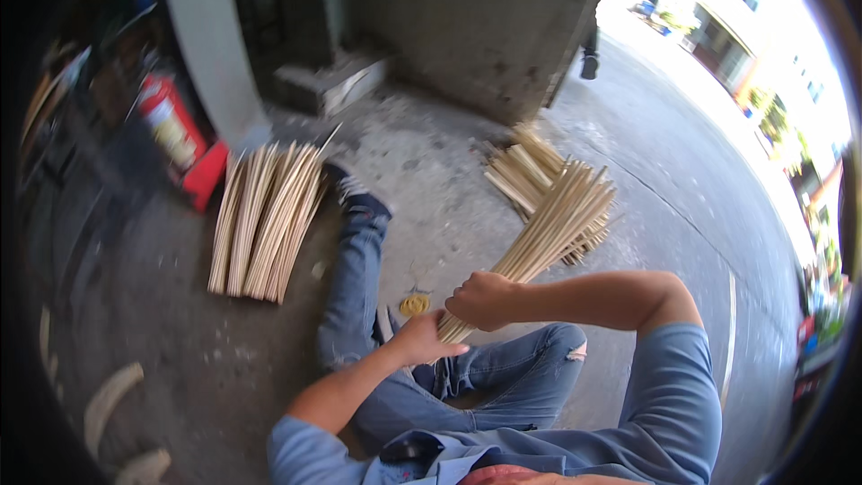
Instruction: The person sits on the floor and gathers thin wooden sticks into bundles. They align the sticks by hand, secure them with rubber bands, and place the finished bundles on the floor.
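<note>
A thick bundle of thin, pale wooden sticks [558, 216] slants from my lap toward the far right, its far ends fanning apart. Around its narrow lower part, my right hand [482, 301] is closed in a fist. My left hand [422, 339] grips the near end, thumb stretched along it and fingers partly hidden behind the sticks. Beyond and partly under the held bundle, more sticks [523, 171] lie piled on the floor. A small heap of yellow rubber bands [414, 305] lies on the floor just left of my hands.
Several stick bundles [269, 224] lie side by side left of my outstretched leg [346, 287]. A red fire extinguisher [175, 130] stands behind them, near a pale pillar [211, 45]. Curved pale pieces [112, 404] rest at the lower left. A wall panel [476, 27] stands ahead.
</note>
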Motion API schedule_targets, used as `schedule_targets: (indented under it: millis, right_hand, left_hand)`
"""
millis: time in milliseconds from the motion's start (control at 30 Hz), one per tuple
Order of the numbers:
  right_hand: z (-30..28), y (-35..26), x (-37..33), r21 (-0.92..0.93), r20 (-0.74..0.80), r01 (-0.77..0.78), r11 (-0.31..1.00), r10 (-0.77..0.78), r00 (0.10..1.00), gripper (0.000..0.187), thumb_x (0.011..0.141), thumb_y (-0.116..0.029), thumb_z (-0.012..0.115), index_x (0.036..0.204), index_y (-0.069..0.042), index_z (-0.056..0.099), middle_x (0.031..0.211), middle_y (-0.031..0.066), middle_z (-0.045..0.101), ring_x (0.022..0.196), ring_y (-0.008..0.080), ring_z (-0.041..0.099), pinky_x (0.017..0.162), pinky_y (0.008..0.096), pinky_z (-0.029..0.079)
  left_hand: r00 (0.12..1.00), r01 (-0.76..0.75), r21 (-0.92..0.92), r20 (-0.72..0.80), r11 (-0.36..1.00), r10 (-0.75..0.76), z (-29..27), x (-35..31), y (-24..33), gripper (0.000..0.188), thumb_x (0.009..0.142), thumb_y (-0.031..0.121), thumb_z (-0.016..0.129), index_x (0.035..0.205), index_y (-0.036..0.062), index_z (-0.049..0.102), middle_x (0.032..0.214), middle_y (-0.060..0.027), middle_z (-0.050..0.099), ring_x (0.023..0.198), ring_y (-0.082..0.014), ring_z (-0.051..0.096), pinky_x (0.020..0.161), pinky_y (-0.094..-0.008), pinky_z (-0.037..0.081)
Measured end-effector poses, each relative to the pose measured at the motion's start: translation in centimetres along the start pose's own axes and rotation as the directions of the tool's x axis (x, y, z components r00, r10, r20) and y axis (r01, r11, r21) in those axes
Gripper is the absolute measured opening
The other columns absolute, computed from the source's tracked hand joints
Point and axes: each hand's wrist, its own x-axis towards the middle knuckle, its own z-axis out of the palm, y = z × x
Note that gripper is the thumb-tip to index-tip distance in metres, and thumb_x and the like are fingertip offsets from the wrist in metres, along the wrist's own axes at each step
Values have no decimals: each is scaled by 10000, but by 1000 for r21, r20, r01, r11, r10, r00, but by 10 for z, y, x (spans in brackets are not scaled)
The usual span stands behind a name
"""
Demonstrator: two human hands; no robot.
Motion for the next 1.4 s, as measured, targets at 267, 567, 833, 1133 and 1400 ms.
schedule_targets:
  millis: [267, 567, 833, 1133, 1400]
  right_hand:
    - [-22, -36, 59, -285, -94, 63, 956, -93, 991, 324, 845, -247, 733, 1116, -71, 704, 1185, 99, 721, 1214, 299, 652, 1149, 538, 393]
    - [-30, 0, 46, 262, -618, 112, 959, 78, 783, 483, 832, -274, 761, 1262, -95, 636, 1368, 122, 585, 1405, 336, 453, 1174, 495, 376]
    - [155, 92, -11, 614, 9, -563, 553, 708, 706, 618, 802, -346, 814, 1314, -79, 593, 1370, 121, 572, 1326, 337, 502, 1025, 470, 515]
    - [279, 173, -37, 575, -41, -779, 250, 960, 277, 858, 737, -425, 878, 1378, -35, 462, 1383, 172, 510, 1364, 346, 453, 1099, 462, 439]
    - [305, 298, 11, 704, -274, -650, 286, 954, 123, 736, 908, -509, 700, 1387, 12, 498, 1404, 196, 526, 1353, 355, 464, 1139, 442, 399]
  left_hand:
    - [944, 68, -60, -319, 996, -84, -20, -29, -17, 712, 725, 500, 875, 1170, -18, 673, 977, -227, 744, 975, -414, 718, 836, -457, 569]
    - [362, 463, 94, -928, 881, -92, -237, -94, -109, 689, 728, 360, 892, 1298, 63, 643, 1076, -191, 755, 964, -349, 739, 821, -427, 567]
    - [274, 763, 143, -955, 631, -115, -319, -112, -187, 854, 812, 404, 837, 1533, 166, 445, 1361, -270, 616, 1222, -459, 609, 1004, -511, 500]
    - [442, 827, 429, -896, 363, 50, -287, -41, -176, 786, 898, 353, 757, 1541, 58, 414, 1472, -236, 503, 1314, -457, 493, 1108, -542, 398]
    - [822, 109, 476, -537, 873, 190, -167, 104, -129, 201, 912, 75, 689, 1085, -28, 684, 1140, -185, 695, 1098, -363, 653, 987, -415, 501]
